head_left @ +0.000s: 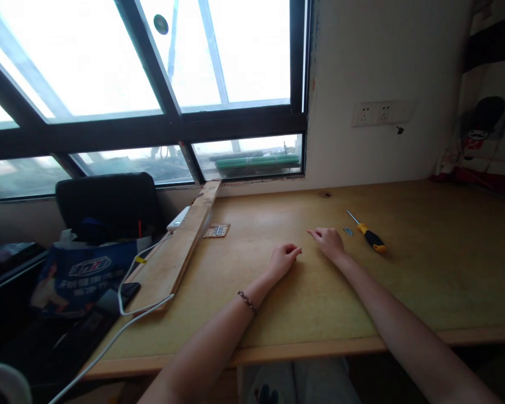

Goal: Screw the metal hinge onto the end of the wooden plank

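Observation:
My left hand (284,261) rests on the wooden table (252,320) with its fingers curled in and their tips close together. Nothing shows in it. Just to its right, my right hand (328,243) also lies on the tabletop, loosely closed, its index finger pointing left; I see nothing in it. A gap separates the two hands. Several small screws (348,231) lie side by side right of my right hand. Beyond them is a screwdriver (371,238) with a yellow and black handle, its shaft toward the wall. A small wooden piece with metal hardware (217,230) sits farther left.
A long wooden board (180,247) lies along the table's left side, with a white cable (122,286) crossing its near end. Left of it are a blue bag (86,275) and a black chair (109,199). A window and wall sockets (382,113) are behind the table.

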`<act>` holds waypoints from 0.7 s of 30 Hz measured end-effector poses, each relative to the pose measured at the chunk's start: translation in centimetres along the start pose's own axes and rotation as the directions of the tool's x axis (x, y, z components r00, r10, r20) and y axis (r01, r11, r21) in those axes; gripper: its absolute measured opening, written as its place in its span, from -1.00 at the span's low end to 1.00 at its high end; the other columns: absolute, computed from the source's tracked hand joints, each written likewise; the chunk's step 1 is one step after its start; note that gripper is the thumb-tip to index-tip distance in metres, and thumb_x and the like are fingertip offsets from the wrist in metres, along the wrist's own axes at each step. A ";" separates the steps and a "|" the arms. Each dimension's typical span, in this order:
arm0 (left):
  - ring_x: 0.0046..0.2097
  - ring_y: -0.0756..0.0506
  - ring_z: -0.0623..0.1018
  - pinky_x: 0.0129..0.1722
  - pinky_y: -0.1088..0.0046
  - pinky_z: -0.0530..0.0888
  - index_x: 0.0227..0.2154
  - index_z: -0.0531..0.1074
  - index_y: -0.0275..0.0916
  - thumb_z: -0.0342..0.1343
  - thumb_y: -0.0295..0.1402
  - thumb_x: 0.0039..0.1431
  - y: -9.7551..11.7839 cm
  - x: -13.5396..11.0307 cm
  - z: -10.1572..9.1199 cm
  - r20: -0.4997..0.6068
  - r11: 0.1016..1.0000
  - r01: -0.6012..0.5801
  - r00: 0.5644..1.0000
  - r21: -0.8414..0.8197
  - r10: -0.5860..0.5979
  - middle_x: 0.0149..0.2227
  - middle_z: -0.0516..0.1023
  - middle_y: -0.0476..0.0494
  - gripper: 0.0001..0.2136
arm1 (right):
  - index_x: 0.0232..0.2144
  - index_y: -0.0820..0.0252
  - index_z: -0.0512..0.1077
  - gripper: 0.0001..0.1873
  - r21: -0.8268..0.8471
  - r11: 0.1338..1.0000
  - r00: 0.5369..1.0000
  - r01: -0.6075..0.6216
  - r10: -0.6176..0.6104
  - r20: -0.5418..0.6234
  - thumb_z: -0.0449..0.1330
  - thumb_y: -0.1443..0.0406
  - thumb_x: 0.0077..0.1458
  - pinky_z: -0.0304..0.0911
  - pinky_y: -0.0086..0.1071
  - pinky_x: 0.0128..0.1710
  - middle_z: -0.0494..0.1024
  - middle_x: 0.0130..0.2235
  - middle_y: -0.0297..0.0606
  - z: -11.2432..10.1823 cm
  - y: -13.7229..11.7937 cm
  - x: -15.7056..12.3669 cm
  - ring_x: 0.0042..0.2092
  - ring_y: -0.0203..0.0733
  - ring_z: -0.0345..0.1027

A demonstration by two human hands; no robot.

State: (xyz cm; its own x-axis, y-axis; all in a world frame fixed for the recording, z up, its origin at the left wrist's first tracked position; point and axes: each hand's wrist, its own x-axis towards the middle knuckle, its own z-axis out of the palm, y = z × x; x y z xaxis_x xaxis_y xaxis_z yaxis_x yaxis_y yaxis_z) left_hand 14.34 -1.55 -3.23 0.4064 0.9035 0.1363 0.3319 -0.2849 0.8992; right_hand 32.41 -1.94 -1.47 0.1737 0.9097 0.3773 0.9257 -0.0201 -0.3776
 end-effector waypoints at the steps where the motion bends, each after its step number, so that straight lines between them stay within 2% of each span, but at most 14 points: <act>1: -0.56 0.05 0.28 -0.53 0.54 0.19 -0.50 0.49 -0.31 -0.02 -0.12 0.03 0.0 -0.1 0.0 0.002 1.000 -0.006 1.000 0.003 0.006 -0.65 0.34 0.01 -0.66 | -0.61 0.20 0.46 -0.52 0.025 0.998 0.998 0.051 -0.052 0.029 -0.05 0.07 0.12 0.00 -0.44 -0.46 0.52 -0.53 -0.17 0.0 -0.7 -0.4 -0.48 -0.25 0.33; 4: -0.59 0.05 0.26 -0.53 0.54 0.19 -0.55 0.48 -0.31 -0.10 -0.06 0.07 0.1 -0.2 0.0 -0.007 1.000 -0.017 1.000 0.015 0.017 -0.68 0.31 0.01 -0.57 | -0.67 0.19 0.44 -0.45 0.110 0.983 0.984 0.146 -0.156 0.089 -0.08 0.03 0.13 -0.03 -0.44 -0.47 0.50 -0.58 -0.20 -0.1 -2.2 -1.2 -0.52 -0.27 0.31; 7: -0.59 0.05 0.27 -0.53 0.53 0.20 -0.56 0.48 -0.31 -0.15 -0.04 0.09 0.2 -0.1 -0.2 -0.027 1.000 -0.028 0.999 0.014 0.029 -0.68 0.32 -0.01 -0.53 | -0.68 0.19 0.43 -0.46 0.176 0.969 0.976 0.174 -0.193 0.097 -0.08 0.04 0.13 -0.02 -0.45 -0.46 0.49 -0.59 -0.22 -0.5 -2.7 -1.6 -0.51 -0.27 0.32; 9: -0.59 0.06 0.28 -0.53 0.53 0.20 -0.53 0.49 -0.31 -0.15 -0.06 0.10 0.4 0.1 -1.1 -0.073 0.999 -0.048 0.996 0.023 0.050 -0.66 0.35 -0.03 -0.55 | -0.67 0.19 0.44 -0.48 0.235 0.955 0.975 0.181 -0.206 0.084 -0.07 0.05 0.12 -0.02 -0.44 -0.46 0.49 -0.59 -0.23 -0.6 -3.2 -2.0 -0.51 -0.27 0.32; 11: -0.59 0.06 0.29 -0.52 0.53 0.21 -0.50 0.49 -0.31 -0.13 -0.10 0.09 0.6 0.3 -2.8 -0.155 0.998 -0.059 0.986 0.038 0.064 -0.64 0.38 -0.04 -0.58 | -0.67 0.19 0.43 -0.48 0.324 0.929 0.976 0.181 -0.211 0.060 -0.06 0.05 0.12 -0.03 -0.44 -0.47 0.46 -0.62 -0.26 -0.6 -3.9 -2.6 -0.54 -0.28 0.29; 14: -0.58 0.04 0.33 -0.52 0.52 0.25 -0.42 0.47 -0.33 -0.09 -0.16 0.06 0.6 0.4 -7.2 -0.303 0.999 -0.016 0.952 0.042 0.028 -0.57 0.44 -0.08 -0.66 | -0.67 0.21 0.43 -0.50 0.524 0.839 0.978 0.145 -0.201 0.051 -0.03 0.03 0.08 -0.03 -0.44 -0.52 0.38 -0.69 -0.32 0.0 -6.1 -3.8 -0.60 -0.32 0.23; 16: -0.52 0.00 0.40 -0.49 0.50 0.29 -0.39 0.45 -0.34 -0.06 -0.18 0.03 0.1 0.2 -11.1 -0.404 0.993 0.024 0.914 0.115 0.024 -0.51 0.48 -0.14 -0.68 | -0.63 0.22 0.43 -0.53 0.693 0.720 0.980 0.028 -0.155 0.122 0.01 0.00 0.04 -0.02 -0.46 -0.57 0.32 -0.73 -0.36 0.8 -8.6 -4.8 -0.65 -0.35 0.17; 18: -0.42 -0.05 0.46 -0.39 0.47 0.33 -0.36 0.44 -0.34 -0.04 -0.21 0.02 -0.7 -0.3 -15.4 -0.509 0.958 0.089 0.859 0.272 0.065 -0.44 0.50 -0.18 -0.71 | -0.55 0.24 0.43 -0.54 0.844 0.503 0.952 -0.188 -0.119 0.283 0.03 -0.04 -0.02 0.01 -0.49 -0.63 0.39 -0.65 -0.35 1.6 -11.9 -5.7 -0.67 -0.38 0.17; 20: -0.31 -0.08 0.48 -0.29 0.44 0.35 -0.32 0.43 -0.33 -0.04 -0.22 0.02 -1.6 -1.0 -19.8 -0.605 0.889 0.203 0.790 0.410 0.098 -0.35 0.52 -0.21 -0.71 | -0.47 0.25 0.40 -0.54 0.873 0.274 0.868 -0.404 -0.185 0.461 0.07 -0.06 -0.08 0.02 -0.50 -0.67 0.50 -0.45 -0.24 2.3 -15.9 -6.5 -0.65 -0.38 0.26; 21: -0.28 -0.10 0.48 -0.26 0.43 0.35 -0.30 0.42 -0.33 -0.04 -0.24 0.02 -2.1 -1.3 -21.8 -0.635 0.847 0.261 0.764 0.463 0.112 -0.32 0.52 -0.23 -0.71 | -0.43 0.25 0.39 -0.54 0.854 0.187 0.826 -0.486 -0.221 0.519 0.10 -0.05 -0.10 0.04 -0.51 -0.67 0.52 -0.34 -0.18 2.7 -18.1 -6.8 -0.63 -0.38 0.30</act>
State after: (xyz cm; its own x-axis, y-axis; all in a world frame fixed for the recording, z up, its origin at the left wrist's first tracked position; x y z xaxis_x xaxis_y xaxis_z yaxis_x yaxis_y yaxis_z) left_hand -5.43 4.80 3.76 -0.1933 0.8618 0.4689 0.7816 -0.1537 0.6046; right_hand 13.61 -6.71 0.53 -0.2353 0.9710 -0.0434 -0.1981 -0.0916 -0.9759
